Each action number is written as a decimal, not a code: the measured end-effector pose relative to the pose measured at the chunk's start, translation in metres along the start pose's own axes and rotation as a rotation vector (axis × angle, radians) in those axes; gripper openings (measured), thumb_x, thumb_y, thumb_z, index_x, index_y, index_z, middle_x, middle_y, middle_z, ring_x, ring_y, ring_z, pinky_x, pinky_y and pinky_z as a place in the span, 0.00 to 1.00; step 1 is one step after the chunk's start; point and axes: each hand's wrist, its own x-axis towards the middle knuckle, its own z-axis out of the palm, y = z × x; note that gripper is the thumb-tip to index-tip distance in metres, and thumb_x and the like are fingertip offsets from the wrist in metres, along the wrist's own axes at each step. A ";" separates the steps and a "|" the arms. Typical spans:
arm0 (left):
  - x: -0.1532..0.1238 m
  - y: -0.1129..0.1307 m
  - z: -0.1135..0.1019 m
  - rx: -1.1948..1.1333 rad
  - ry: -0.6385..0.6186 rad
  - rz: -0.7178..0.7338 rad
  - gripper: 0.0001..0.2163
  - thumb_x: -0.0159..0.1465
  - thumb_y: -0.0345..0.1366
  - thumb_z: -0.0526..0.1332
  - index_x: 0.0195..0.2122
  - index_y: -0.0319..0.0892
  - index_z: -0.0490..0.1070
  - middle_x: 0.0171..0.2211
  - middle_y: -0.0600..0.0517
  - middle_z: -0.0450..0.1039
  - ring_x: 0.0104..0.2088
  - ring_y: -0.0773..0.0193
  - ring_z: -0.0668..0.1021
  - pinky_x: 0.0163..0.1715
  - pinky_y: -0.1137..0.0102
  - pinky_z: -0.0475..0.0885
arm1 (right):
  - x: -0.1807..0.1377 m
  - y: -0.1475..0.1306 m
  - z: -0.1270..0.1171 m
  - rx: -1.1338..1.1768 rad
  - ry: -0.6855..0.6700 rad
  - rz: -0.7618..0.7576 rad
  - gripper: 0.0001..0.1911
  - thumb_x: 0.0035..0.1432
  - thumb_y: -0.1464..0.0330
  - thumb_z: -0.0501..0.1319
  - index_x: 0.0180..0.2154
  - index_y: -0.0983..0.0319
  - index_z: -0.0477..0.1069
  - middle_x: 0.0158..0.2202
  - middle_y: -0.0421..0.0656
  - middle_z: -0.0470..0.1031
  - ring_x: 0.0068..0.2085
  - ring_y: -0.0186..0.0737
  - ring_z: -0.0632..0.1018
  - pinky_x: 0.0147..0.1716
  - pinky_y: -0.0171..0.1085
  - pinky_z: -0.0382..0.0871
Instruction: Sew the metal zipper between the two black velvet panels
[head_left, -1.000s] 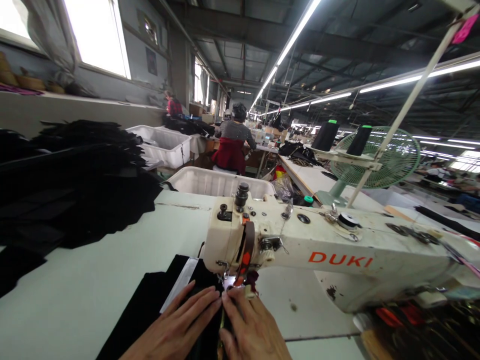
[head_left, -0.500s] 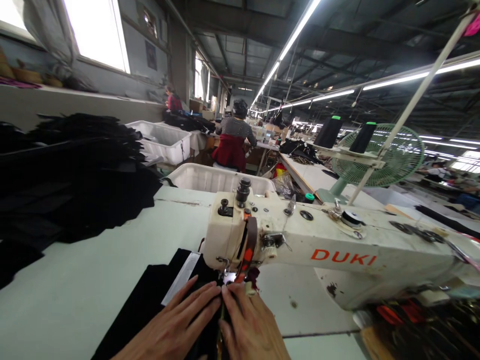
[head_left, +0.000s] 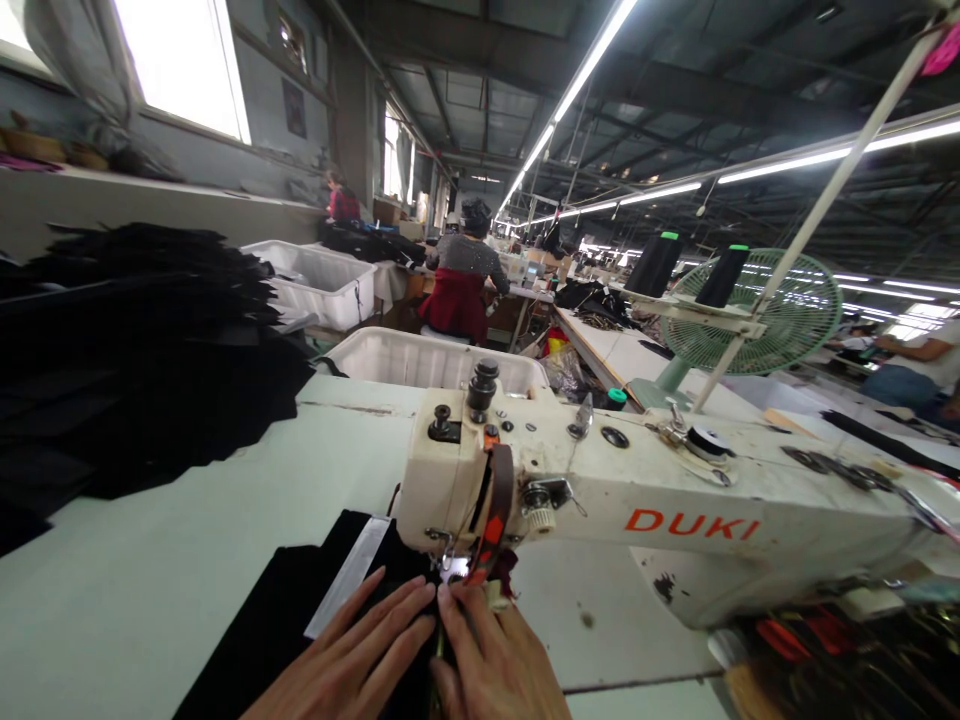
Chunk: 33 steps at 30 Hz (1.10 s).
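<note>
A piece of black fabric (head_left: 300, 620) lies flat on the pale sewing table, running from the near edge up under the sewing machine's needle. A narrow white strip (head_left: 349, 577) lies diagonally across its top.

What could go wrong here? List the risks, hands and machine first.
1. Both the left hand and the right hand press the black cloth flat with fingertips close under the sewing machine head; a slip forward might bring a finger to the needle area.
2. The black stack overhangs the table edge and could slide off.
</note>
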 end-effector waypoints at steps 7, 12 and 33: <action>0.015 0.004 -0.016 0.143 -0.038 0.037 0.35 0.55 0.23 0.53 0.67 0.35 0.54 0.55 0.48 0.74 0.57 0.62 0.74 0.59 0.68 0.66 | -0.003 0.002 0.010 -0.026 0.194 -0.017 0.22 0.66 0.56 0.58 0.55 0.60 0.69 0.50 0.44 0.78 0.46 0.50 0.80 0.42 0.41 0.81; 0.013 0.011 -0.015 -0.002 -0.103 -0.080 0.37 0.56 0.26 0.55 0.68 0.38 0.50 0.61 0.46 0.69 0.61 0.57 0.70 0.61 0.65 0.65 | -0.002 -0.002 0.011 -0.019 0.218 -0.018 0.17 0.68 0.59 0.55 0.53 0.60 0.72 0.49 0.41 0.79 0.46 0.47 0.81 0.43 0.38 0.80; 0.014 0.014 -0.016 -0.070 -0.089 -0.153 0.37 0.49 0.24 0.55 0.64 0.39 0.56 0.60 0.43 0.69 0.59 0.53 0.71 0.59 0.64 0.68 | 0.004 0.005 0.001 0.045 0.156 -0.104 0.18 0.68 0.64 0.55 0.55 0.64 0.70 0.51 0.45 0.78 0.46 0.48 0.81 0.45 0.40 0.80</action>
